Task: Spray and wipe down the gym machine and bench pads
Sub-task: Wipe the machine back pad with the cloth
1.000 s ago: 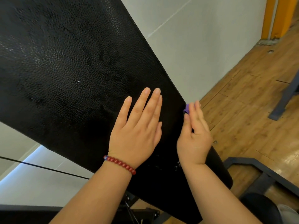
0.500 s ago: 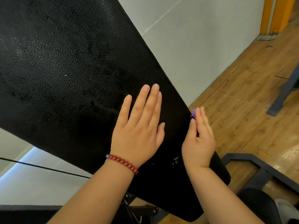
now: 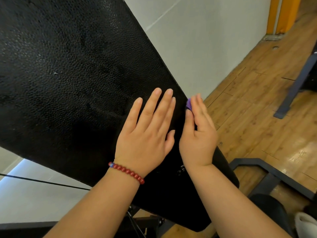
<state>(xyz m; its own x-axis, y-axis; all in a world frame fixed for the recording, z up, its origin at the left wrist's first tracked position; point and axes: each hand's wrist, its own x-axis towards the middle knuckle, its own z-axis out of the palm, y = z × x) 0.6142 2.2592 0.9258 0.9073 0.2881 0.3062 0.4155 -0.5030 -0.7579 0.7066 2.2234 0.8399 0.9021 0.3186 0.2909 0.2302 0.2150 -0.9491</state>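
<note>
The black textured bench pad (image 3: 77,74) is set at a tilt and fills the left and centre of the view, with its narrow near end at the lower right. The left hand (image 3: 147,134) is laid flat on the pad surface near its right edge; its fingers (image 3: 154,103) are straight, released and held close together, and nothing is grasped. A red bead bracelet (image 3: 127,172) is worn on the left wrist. The right hand (image 3: 199,140) is placed against the right edge of the pad, just beside the left hand. A purple cloth (image 3: 189,103) is pinched between its thumb and straightened fingers and is held against that edge; most of the cloth is hidden by the hand. A white wall (image 3: 205,40) is seen beyond the pad. A wooden floor (image 3: 248,109) lies to the right, and a dark metal frame (image 3: 267,170) stands on it at the near right.
</note>
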